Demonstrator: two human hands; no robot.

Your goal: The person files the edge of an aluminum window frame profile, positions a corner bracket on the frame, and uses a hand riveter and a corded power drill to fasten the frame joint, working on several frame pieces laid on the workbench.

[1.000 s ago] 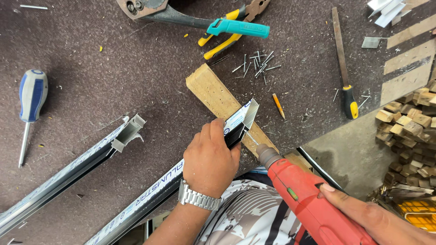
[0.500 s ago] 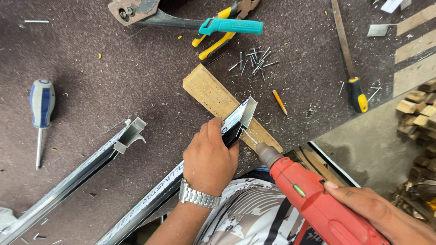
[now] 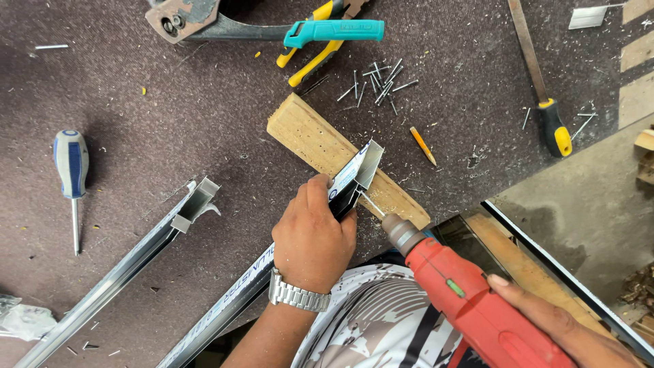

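Note:
My left hand (image 3: 315, 238), with a metal wristwatch, grips an aluminium profile (image 3: 235, 296) near its cut end, pressing it onto a wooden block (image 3: 306, 133) on the dark worktop. My right hand (image 3: 565, 324) holds a red power drill (image 3: 470, 300) at the lower right. The drill's thin bit touches the side of the profile just beside my left fingers, over the block.
A second aluminium profile (image 3: 129, 269) lies to the left, a blue-and-white screwdriver (image 3: 71, 170) beyond it. Teal and yellow pliers (image 3: 327, 37), loose nails (image 3: 378, 85), a pencil stub (image 3: 423, 146) and a yellow-handled tool (image 3: 545, 88) lie farther back. The table edge runs along the right.
The view has shifted slightly. My hands, the profile and the drill keep the same positions relative to the block.

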